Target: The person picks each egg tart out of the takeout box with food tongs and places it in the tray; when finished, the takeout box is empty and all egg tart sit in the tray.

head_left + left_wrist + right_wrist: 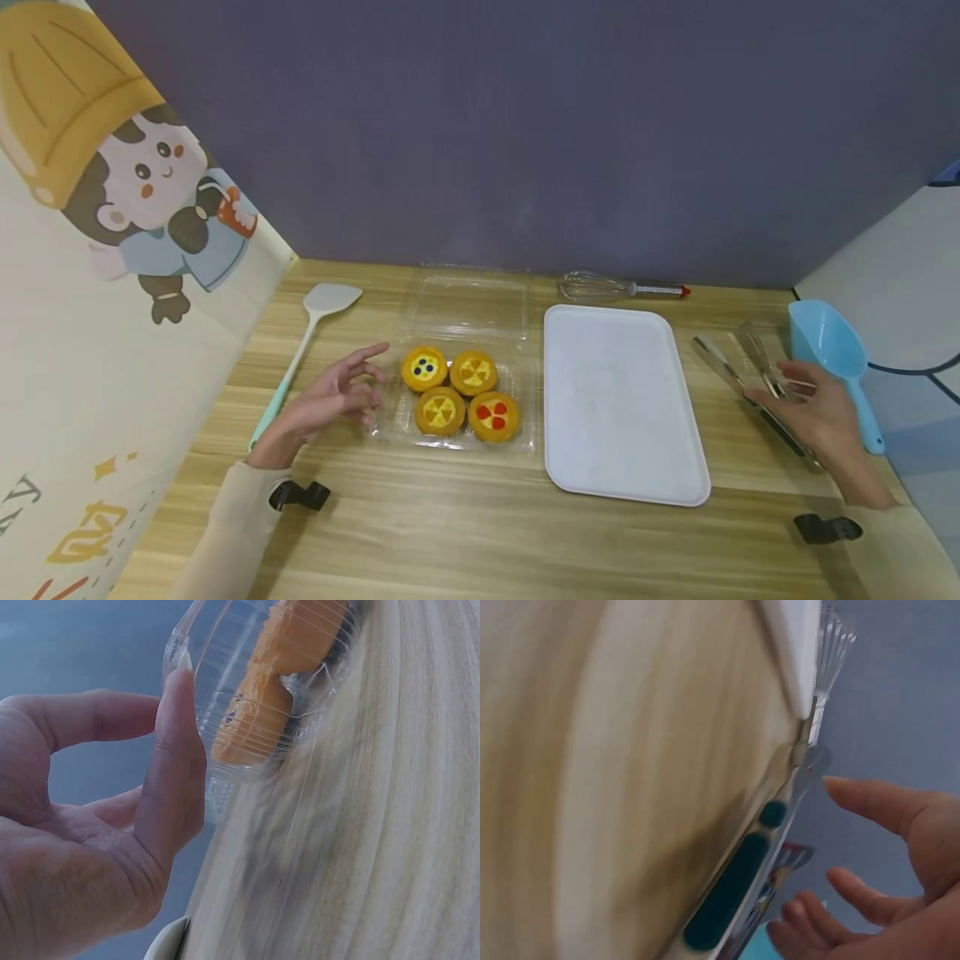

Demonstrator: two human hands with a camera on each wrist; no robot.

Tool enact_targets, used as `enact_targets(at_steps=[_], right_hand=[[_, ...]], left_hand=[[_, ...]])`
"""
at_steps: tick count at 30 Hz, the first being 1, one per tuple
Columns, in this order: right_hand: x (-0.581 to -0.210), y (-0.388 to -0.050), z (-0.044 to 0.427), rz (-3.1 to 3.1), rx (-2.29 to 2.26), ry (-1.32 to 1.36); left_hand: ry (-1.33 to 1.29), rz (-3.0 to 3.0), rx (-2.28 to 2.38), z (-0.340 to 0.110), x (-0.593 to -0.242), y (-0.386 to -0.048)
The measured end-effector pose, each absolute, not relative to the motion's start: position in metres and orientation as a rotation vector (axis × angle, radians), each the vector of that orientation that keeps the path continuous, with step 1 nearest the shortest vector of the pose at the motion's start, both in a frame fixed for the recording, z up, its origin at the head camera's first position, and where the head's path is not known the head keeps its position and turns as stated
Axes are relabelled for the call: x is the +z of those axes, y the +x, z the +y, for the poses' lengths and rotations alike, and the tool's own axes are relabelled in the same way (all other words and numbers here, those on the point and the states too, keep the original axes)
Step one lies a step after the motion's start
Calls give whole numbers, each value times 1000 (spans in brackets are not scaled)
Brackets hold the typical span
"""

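Note:
A clear plastic box (527, 417) lies with its lid (472, 304) folded back, holding several tarts (439, 412) with fruit-like toppings. Beside its left side hovers my left hand (333, 400), index finger extended and the others loosely bent. In the left wrist view a fingertip (178, 694) overlaps the box's edge; I cannot tell whether it touches. At the right, my right hand (821, 412) is over metal tongs (723, 362) with slotted and flat ends. Its fingers are spread, apart from the tongs' dark teal grip (731, 892) in the right wrist view.
A white tray (622, 408) lies between the box and the tongs. Behind it is a whisk (596, 286). A blue scoop (828, 333) stands by the right wall, and a white spatula (303, 337) with a mint handle lies at the left. A dark panel (525, 133) closes the back.

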State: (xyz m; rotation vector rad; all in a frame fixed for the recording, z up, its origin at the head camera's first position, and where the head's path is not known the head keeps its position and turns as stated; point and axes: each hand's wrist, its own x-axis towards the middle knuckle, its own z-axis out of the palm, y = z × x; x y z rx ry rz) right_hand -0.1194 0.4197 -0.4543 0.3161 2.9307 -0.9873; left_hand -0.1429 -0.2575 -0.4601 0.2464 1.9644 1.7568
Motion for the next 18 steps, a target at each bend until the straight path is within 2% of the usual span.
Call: enact_targets(at_steps=[9,18], right_hand=[[-464,-120,430,2787,-948,319],[-476,-129,430,2918,-802,340]], left_hand=[[262,1942,1774,-260,-458,-143],[238,1930,1785,-258,-460,-143]])
